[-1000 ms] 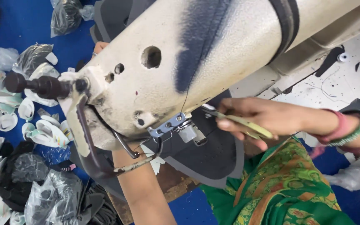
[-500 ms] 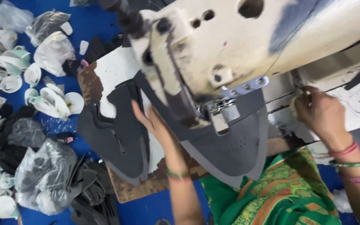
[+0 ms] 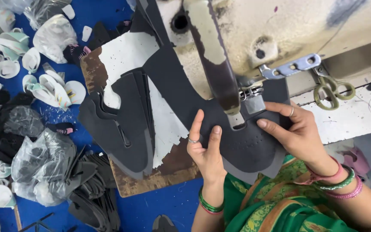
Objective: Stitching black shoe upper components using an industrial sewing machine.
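Half a sec ago my right hand (image 3: pixel 299 135) was off to the side by the machine bed; now it's back on the dark grey shoe-upper piece (image 3: pixel 241 146), and the green-handled scissors (image 3: pixel 332 91) lie on the white bed to the right, nobody holding them — so I judge the trimming bit is over and I'm lining up for a stitch. My left hand (image 3: pixel 205 148) has also slid in from further left; it lies flat w/ fingers spread, palm pressing the piece's left part, gripping nothing. Right hand is half curled, thumb and forefinger pinching the piece's right edge just beside the presser foot (image 3: pixel 237 120). The piece itself sits on the machine bed directly under the foot and the worn black lever (image 3: pixel 215 60), its rounded lower edge hanging toward my lap over the green patterned cloth (image 3: pixel 275 202). Edges & room: the foot is between my two hands, close to both sets of fingertips, so not much slack there. Left of me the stack of same-shaped grey pieces (image 3: pixel 125 129) rests on the worn brown board (image 3: pixel 168 172), near my left hand but not touching. Past that, down on the blue floor (image 3: pixel 168 206), are plastic bags of parts (image 3: pixel 44 167) and white cup-shaped pieces (image 3: pixel 48 86) — well apart. To the right the bed is open up to the scissors.
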